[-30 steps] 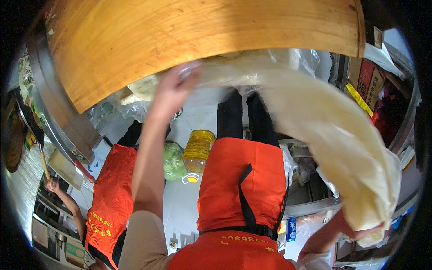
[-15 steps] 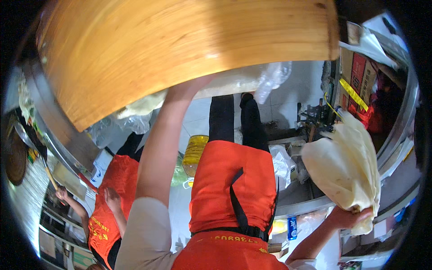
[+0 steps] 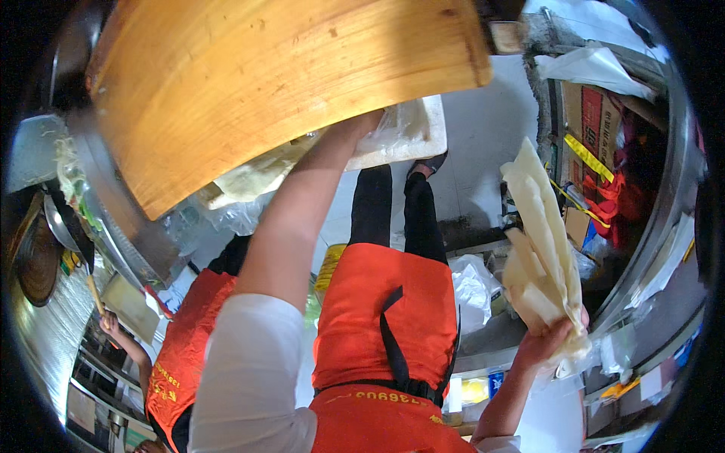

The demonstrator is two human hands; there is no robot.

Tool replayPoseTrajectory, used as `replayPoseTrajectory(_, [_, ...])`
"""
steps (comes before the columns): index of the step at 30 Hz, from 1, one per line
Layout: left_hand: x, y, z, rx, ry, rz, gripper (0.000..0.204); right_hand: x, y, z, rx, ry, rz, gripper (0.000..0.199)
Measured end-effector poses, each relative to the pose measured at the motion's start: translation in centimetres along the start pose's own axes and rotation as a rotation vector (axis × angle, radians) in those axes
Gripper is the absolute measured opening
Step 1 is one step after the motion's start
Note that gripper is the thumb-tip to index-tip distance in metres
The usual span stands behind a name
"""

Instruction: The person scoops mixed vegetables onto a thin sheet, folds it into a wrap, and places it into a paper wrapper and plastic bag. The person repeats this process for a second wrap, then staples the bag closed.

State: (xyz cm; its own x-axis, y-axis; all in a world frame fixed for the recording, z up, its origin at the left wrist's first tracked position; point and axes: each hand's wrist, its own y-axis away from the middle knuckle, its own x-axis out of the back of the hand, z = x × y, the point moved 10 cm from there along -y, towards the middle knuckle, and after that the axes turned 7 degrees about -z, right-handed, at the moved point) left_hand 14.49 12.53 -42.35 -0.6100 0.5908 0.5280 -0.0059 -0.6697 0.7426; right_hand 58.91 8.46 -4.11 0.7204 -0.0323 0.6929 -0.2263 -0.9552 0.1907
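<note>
My right hand (image 3: pixel 550 337), at the lower right, is closed round the bottom end of a bunch of thin, floppy cream-coloured sheets (image 3: pixel 545 253). They stand up from my fist in loose folds; whether they are dough or bean curd skin I cannot tell. My left arm stretches forward to a white tray (image 3: pixel 436 128) below the front edge of a wooden board (image 3: pixel 287 83). There my left hand (image 3: pixel 368 125) is beside clear plastic film (image 3: pixel 400 121), its fingers hidden by the board edge. More pale sheet material (image 3: pixel 253 180) pokes out under the board, left of my forearm.
At the left another person in a red apron (image 3: pixel 189 332) grips a wooden handle (image 3: pixel 95 294). A yellow oil jug (image 3: pixel 331 264) and a white plastic bag (image 3: pixel 472 291) are near my legs. Cardboard boxes (image 3: pixel 593 124) sit on the right behind a curved metal edge (image 3: pixel 664 211).
My right hand has come inward to the left, and the sheets have gone from spread wide to a narrower upright bunch. My left hand has shifted right; more of the white tray shows.
</note>
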Motion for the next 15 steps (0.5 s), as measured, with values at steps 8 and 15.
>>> replayPoseTrajectory(8, [7.5,25.0,9.6,-0.206,0.442,0.117,0.046,-4.4,1.2,-4.6,0.087,-0.246,-0.509,0.034])
replayPoseTrajectory(15, [15.7,42.9,27.8,-0.840,0.401,0.330,0.072,-6.5,5.3,-21.1,0.515,-0.386,-1.194,0.047])
